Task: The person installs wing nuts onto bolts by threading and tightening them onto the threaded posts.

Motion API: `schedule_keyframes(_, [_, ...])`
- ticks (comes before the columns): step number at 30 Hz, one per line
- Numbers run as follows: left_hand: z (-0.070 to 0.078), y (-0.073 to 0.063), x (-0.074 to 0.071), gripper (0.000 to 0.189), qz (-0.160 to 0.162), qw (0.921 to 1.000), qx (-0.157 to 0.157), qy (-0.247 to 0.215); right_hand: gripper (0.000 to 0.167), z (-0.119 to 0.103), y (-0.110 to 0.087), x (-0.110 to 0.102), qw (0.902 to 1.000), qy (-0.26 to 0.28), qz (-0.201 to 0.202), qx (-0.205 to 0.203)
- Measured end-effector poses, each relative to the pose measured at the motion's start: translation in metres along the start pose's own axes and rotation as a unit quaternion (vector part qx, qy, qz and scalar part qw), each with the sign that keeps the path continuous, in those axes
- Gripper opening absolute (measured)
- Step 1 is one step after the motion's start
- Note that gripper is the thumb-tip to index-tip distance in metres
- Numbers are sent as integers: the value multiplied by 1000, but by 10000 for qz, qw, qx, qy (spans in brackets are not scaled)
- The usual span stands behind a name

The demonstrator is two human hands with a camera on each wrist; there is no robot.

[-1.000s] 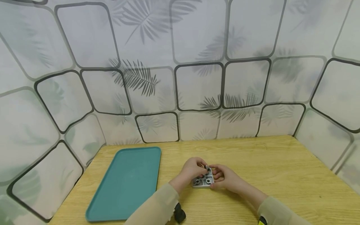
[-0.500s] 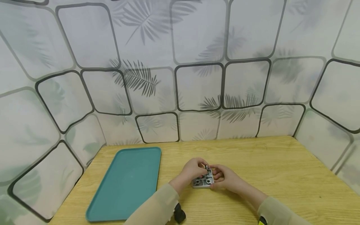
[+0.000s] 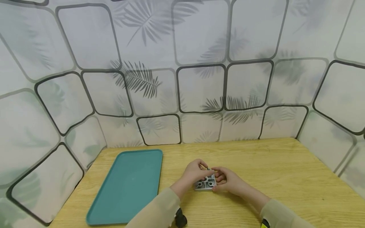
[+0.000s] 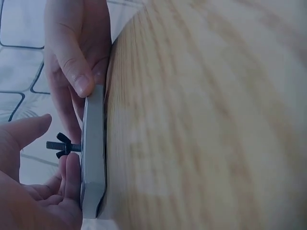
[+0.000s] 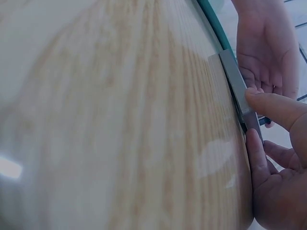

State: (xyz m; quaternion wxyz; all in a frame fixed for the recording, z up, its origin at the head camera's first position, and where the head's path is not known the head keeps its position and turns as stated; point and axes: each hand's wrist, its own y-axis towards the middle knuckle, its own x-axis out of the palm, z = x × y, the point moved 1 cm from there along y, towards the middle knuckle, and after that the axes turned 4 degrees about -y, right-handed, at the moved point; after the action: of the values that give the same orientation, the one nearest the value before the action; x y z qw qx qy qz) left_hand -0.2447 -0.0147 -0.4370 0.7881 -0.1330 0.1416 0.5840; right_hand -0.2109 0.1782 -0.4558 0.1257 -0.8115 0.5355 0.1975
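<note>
A grey metal plate [image 3: 206,184] with recesses and ringed holes lies flat on the wooden table. A threaded bolt [image 4: 52,144] stands up from it, carrying a black wing nut [image 4: 62,152]. My left hand [image 3: 194,172] is over the plate's far side. In the left wrist view its fingertips touch the wing nut from one side, while the thumb is stretched out apart from it. My right hand [image 3: 230,181] grips the plate's right edge between thumb and fingers, as the right wrist view also shows. From the head, the left hand mostly hides the wing nut.
To the left lies a teal tray [image 3: 128,186] with a raised rim. The wooden table [image 3: 273,171] reaches back to a patterned curtain [image 3: 199,88], which also encloses both sides. A black device [image 3: 180,218] is near the left sleeve.
My left thumb has straightened and shifted right, off the wing nut, now covering it from the head view. My right hand keeps its grip and the plate stays in place.
</note>
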Motion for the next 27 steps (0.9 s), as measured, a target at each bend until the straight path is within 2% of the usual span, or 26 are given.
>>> schedule_keyframes(5, [3,-1,2,30,194,9996,-15,207,83,1,1,-1,10000,-18,45,-72])
schedule_keyframes(13, [2,2,3,23,247,9992,60,310,83,1,1,-2,10000,-45,57,43])
schedule_keyframes(27, [3,2,2,9,100,9999,109,30,83,4,3,0,9999,-40,122,-73])
